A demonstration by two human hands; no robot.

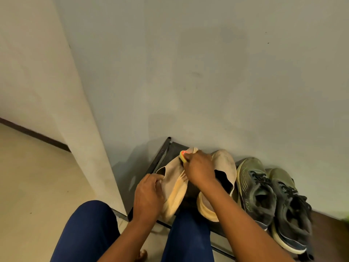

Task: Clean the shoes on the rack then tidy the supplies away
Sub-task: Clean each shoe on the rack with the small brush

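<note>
A beige slip-on shoe [174, 183] lies tilted on the dark shoe rack [160, 157]. My left hand [149, 195] grips its heel opening from the left. My right hand [200, 170] holds a yellow and orange sponge [183, 155] pressed against the shoe's toe end. Only the sponge's tip shows past my fingers. The matching beige shoe [224, 167] stands just to the right, partly behind my right forearm.
A pair of olive and grey laced sneakers [268, 197] sits on the rack's right part. A grey wall rises right behind the rack, and a wall corner [90, 148] juts out at left. My knees in blue trousers [88, 229] are below the rack's front edge.
</note>
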